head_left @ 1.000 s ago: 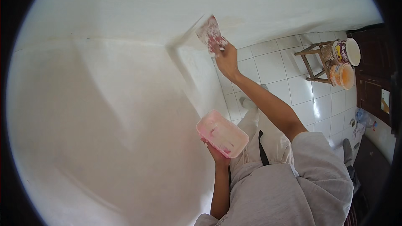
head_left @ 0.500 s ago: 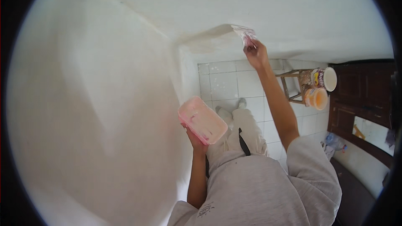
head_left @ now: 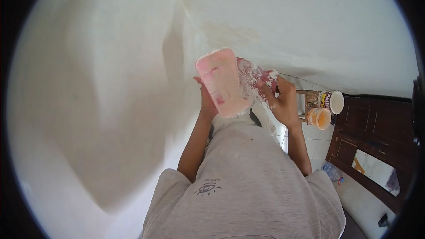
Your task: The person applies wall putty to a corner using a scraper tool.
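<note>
Your right grip point(head_left: 284, 102) is closed on a broad scraper point(head_left: 251, 76), thumb laid across its near face, and just to the left of it your left grip point(head_left: 207, 101) bears up a pink tray point(head_left: 206, 66) from its left side and underneath! So the tray sits between your two hands, tilted, its hollow toward you with a pale, paste-like smear inside, while the scraper comes in from your right grip to meet its right rim. Light work for the wrist, by the look of it: the tray seems thin, likely a bit flexible, and it would be best cradled low under the middle so the far end doesn't dip. That scraper blade looks flat and thin, probably springy, and its crusted, pasty coat could turn slippery; take it well back, where your right fingers are, thumb on the flat. Now for what you can't make out: most of your left fingers vanish behind the tray, the blade's leading edge is lost at the rim, so touching or merely overlapping is anyone's guess, and the scraper's handle is buried in your right grip. Past that grip, to the right, a white bucket point(head_left: 337, 102) and an orange bucket point(head_left: 320, 118) show, their wooden stand point(head_left: 312, 98) partly blocked by your hand.
</note>
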### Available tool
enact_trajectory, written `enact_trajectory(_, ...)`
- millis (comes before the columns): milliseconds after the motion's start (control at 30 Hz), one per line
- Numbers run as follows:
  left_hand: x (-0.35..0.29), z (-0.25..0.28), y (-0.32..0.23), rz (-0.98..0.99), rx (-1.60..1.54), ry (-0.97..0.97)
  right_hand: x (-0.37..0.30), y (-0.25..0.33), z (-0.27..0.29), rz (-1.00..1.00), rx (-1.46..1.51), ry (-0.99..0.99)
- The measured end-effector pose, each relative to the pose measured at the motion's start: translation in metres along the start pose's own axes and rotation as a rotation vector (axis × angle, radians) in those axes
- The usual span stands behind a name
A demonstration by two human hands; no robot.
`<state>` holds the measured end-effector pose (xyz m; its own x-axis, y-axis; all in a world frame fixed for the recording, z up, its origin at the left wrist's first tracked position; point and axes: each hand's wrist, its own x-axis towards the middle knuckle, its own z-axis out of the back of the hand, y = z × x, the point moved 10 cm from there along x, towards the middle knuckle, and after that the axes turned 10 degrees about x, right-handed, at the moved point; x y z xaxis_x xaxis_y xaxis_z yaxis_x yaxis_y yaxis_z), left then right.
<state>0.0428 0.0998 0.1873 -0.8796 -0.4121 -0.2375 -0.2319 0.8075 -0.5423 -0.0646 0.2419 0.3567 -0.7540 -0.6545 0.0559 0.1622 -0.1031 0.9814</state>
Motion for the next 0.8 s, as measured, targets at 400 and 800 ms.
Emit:
enact_trajectory(400,-0.01,-0.098,-0.006,-0.197,-0.019,-0.041,0.014,0.053,-0.018,0.339,-0.261,0.212)
enact_trajectory(800,0.002,-0.14,0.002,-0.223,0.057,-0.126,0.035,0.077,0.011,0.317,-0.34,0.311)
